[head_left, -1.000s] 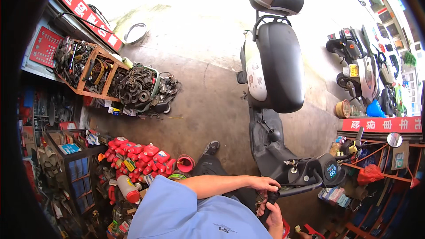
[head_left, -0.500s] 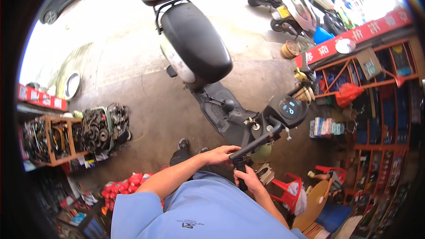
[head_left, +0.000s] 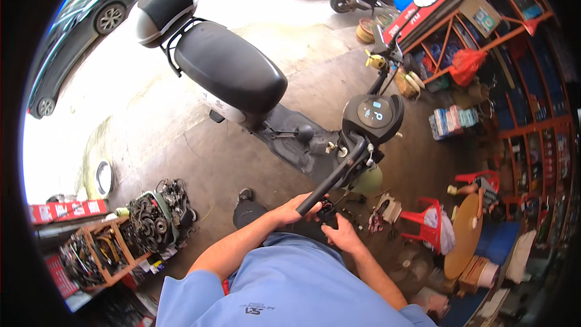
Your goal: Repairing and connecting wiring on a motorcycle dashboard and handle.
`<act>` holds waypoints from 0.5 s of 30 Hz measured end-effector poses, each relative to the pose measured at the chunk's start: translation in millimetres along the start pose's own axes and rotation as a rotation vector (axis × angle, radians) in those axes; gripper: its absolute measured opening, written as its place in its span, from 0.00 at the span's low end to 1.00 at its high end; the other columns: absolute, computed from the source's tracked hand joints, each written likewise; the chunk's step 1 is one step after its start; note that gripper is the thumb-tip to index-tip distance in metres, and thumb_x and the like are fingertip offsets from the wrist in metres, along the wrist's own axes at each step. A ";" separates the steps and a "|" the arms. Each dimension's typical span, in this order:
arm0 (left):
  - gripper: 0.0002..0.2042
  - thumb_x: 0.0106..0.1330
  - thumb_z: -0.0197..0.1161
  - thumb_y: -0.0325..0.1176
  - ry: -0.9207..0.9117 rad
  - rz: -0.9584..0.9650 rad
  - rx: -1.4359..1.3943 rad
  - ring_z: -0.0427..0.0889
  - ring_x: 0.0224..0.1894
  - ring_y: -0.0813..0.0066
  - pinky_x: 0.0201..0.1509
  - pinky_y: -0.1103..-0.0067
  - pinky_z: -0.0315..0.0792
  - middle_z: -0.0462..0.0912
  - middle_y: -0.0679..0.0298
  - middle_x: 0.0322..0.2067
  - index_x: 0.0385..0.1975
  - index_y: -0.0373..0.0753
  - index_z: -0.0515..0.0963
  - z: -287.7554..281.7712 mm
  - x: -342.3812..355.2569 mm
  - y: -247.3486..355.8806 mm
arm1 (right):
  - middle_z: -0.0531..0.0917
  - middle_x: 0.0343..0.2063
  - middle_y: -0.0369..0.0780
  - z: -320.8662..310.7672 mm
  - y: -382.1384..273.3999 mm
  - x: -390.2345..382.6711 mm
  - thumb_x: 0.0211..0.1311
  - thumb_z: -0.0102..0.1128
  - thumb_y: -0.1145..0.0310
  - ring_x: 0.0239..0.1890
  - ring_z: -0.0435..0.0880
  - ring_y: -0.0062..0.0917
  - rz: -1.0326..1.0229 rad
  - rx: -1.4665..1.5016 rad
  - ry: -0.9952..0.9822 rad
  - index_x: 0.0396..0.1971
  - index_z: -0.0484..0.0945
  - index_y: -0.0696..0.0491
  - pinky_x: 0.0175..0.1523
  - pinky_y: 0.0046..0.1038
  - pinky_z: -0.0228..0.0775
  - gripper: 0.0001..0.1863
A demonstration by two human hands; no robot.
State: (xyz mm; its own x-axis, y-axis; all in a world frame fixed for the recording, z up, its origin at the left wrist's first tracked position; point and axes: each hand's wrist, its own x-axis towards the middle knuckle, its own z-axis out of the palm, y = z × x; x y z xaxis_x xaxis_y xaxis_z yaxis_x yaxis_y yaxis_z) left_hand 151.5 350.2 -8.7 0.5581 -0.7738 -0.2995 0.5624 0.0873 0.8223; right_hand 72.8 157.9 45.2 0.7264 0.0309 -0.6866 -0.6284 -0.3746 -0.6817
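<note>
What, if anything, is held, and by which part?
The left hand appears to hold the black tubular handlebar by its near end; whether the right hand grips the small black part is unclear.

Handlebar (head_left: 331,182) & seat (head_left: 233,68) are blk (bag (head_left: 467,65) red), shirt (head_left: 302,281) lt blue w/ dk logo (head_left: 252,311).

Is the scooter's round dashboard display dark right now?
No, pale symbols glow on the round display of the scooter.

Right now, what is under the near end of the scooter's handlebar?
Under the handlebar, the left hand and a dark fitting show, with the right hand beside the fitting. The handlebar hides part of the left hand.
</note>
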 end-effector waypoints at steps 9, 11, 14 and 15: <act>0.28 0.70 0.55 0.49 -0.153 -0.142 -0.048 0.79 0.36 0.79 0.38 0.81 0.73 0.78 0.66 0.42 0.61 0.35 0.65 -42.0 9.3 -0.2 | 0.76 0.24 0.36 40.7 -31.2 -5.6 0.59 0.58 0.69 0.22 0.76 0.18 0.094 0.430 -0.036 0.37 0.72 0.57 0.26 0.22 0.70 0.10; 0.29 0.70 0.54 0.51 -0.145 -0.151 -0.031 0.79 0.36 0.79 0.37 0.82 0.72 0.78 0.65 0.42 0.62 0.35 0.64 -49.1 5.3 0.2 | 0.76 0.25 0.36 52.0 -32.4 -3.4 0.60 0.58 0.67 0.22 0.77 0.19 0.083 0.368 0.077 0.38 0.71 0.56 0.27 0.22 0.71 0.11; 0.29 0.70 0.53 0.52 -0.161 -0.189 -0.043 0.79 0.35 0.80 0.37 0.83 0.71 0.78 0.65 0.44 0.63 0.37 0.64 -53.1 -1.5 1.7 | 0.77 0.25 0.36 67.4 -32.7 -6.2 0.60 0.58 0.67 0.24 0.78 0.18 0.112 0.321 0.167 0.38 0.71 0.56 0.28 0.23 0.72 0.11; 0.29 0.70 0.53 0.52 -0.167 -0.211 -0.050 0.79 0.35 0.80 0.37 0.83 0.71 0.78 0.66 0.44 0.63 0.38 0.64 -54.9 -3.0 4.1 | 0.77 0.26 0.36 71.9 -30.4 -5.9 0.60 0.59 0.67 0.24 0.78 0.18 0.102 0.303 0.206 0.39 0.71 0.56 0.28 0.23 0.72 0.12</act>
State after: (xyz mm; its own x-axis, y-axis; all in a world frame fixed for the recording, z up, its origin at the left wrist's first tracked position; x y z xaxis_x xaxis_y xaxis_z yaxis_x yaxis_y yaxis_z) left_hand 185.6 387.4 -31.0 0.3193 -0.8705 -0.3744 0.6875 -0.0591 0.7238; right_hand 67.6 235.8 51.8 0.6775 -0.1908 -0.7103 -0.7315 -0.0741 -0.6778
